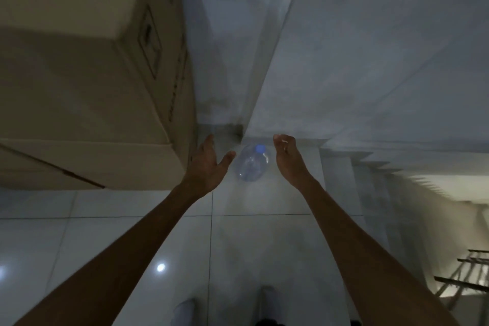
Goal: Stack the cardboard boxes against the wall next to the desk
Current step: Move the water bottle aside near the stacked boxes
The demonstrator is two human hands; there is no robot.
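A tall cardboard box (87, 74) stands against the wall at left. The left hand (209, 164) is spread, empty; a plastic bottle (251, 164) lies between; the right hand (287, 159) is loosely curled, empty. Clearing the bottle first would likely help stacking.
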